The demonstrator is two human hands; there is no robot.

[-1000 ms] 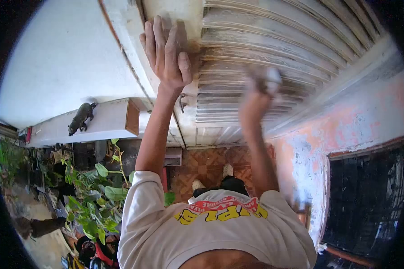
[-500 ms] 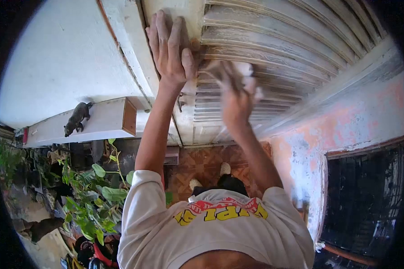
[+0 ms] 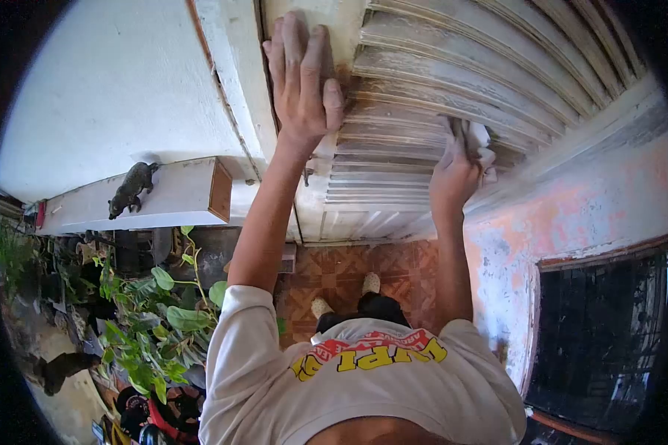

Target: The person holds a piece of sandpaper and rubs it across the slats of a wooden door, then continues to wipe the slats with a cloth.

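Note:
A louvered wooden door (image 3: 453, 41) with worn, dusty pale slats rises in front of me. My left hand (image 3: 302, 93) lies flat on the door's left upright, fingers pointing up and slightly spread, thumb near the slat ends. Toward the right end of the slats, my right hand (image 3: 455, 178) grips a folded white piece (image 3: 481, 135) that looks like paper or cloth, pressed to the slats. Grey dust coats the fingers of both hands. Below my left wrist a small metal latch (image 3: 307, 175) is fixed to the upright.
At left, a dark animal figurine (image 3: 132, 189) stands on a white ledge (image 3: 182, 194). Leafy plants (image 3: 156, 319) grow beneath it. A peeling pink-and-white wall (image 3: 512, 259) with a dark barred window (image 3: 601, 334) is at right. Patterned tiles (image 3: 334, 271) cover the floor.
My right hand has moved right along the slats with the white piece, from near the left upright toward the right end. My left hand stays on the upright; the view has shifted slightly.

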